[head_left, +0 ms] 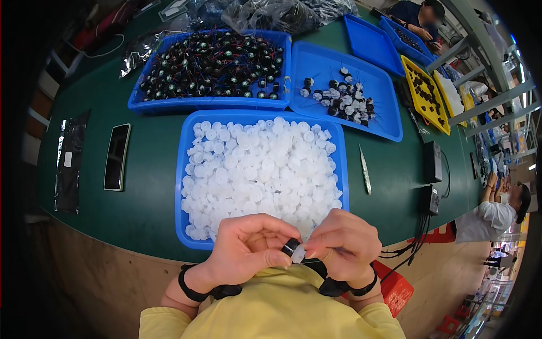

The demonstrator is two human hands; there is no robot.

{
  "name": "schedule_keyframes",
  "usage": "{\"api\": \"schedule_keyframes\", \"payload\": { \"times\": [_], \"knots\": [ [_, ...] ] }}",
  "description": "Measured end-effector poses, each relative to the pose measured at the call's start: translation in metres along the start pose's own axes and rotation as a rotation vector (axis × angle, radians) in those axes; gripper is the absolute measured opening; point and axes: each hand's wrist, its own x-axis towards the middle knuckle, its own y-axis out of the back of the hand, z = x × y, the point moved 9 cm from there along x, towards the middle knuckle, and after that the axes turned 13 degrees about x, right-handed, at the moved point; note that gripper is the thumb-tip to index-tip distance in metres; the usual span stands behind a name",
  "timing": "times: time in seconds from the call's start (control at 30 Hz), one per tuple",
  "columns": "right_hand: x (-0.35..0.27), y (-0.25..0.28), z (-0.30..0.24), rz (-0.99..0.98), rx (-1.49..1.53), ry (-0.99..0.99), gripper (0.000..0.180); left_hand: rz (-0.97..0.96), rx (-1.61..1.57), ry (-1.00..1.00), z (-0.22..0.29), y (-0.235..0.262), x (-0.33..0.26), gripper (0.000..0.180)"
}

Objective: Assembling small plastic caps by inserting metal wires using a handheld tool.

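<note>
Between both hands, over the near edge of the blue tray, is a small black cylindrical part (291, 246) with a translucent white plastic cap (298, 254) at its end. My left hand (248, 248) pinches the black part between thumb and fingers. The fingertips of my right hand (344, 244) close on the white cap; whether it is fully seated I cannot tell. Just beyond my hands, a blue tray (179, 186) holds a heap of loose white plastic caps (259, 169).
A blue tray (135, 100) of black wired parts stands behind, beside another (389, 127) with capped parts. Tweezers (366, 172) lie right, a phone (117, 158) and dark plastic bag (69, 164) left. Yellow trays (423, 93) and black boxes (432, 164) sit right. Two people work nearby.
</note>
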Motion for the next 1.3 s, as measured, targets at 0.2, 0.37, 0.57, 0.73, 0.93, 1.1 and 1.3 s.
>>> {"api": "schedule_keyframes", "payload": {
  "times": [0.2, 0.37, 0.57, 0.73, 0.93, 1.1, 1.3],
  "knots": [
    [-0.003, -0.003, 0.0, 0.093, -0.088, 0.095, 0.014, 0.04, 0.128, -0.17, 0.013, 0.004, -0.003, 0.032],
    [-0.009, -0.007, -0.009, 0.136, -0.214, 0.162, 0.019, 0.053, -0.035, -0.057, 0.011, -0.002, 0.001, 0.032],
    [-0.006, -0.007, 0.009, 0.101, 0.224, -0.03, 0.032, -0.064, -0.076, 0.023, 0.008, 0.001, -0.002, 0.034],
    [-0.002, -0.032, 0.007, -0.311, 0.173, -0.104, 0.038, -0.171, -0.169, 0.138, -0.001, -0.008, -0.008, 0.03],
    [0.003, -0.033, 0.004, -0.373, 0.198, -0.125, 0.035, -0.076, -0.193, 0.199, 0.008, -0.008, -0.005, 0.048],
    [-0.005, -0.022, 0.016, -0.12, 0.296, -0.144, 0.035, -0.046, -0.159, 0.188, 0.003, -0.001, -0.003, 0.046],
    [-0.001, -0.027, 0.011, -0.123, 0.294, -0.126, 0.033, 0.001, -0.16, 0.081, 0.003, 0.001, -0.007, 0.042]
  ]
}}
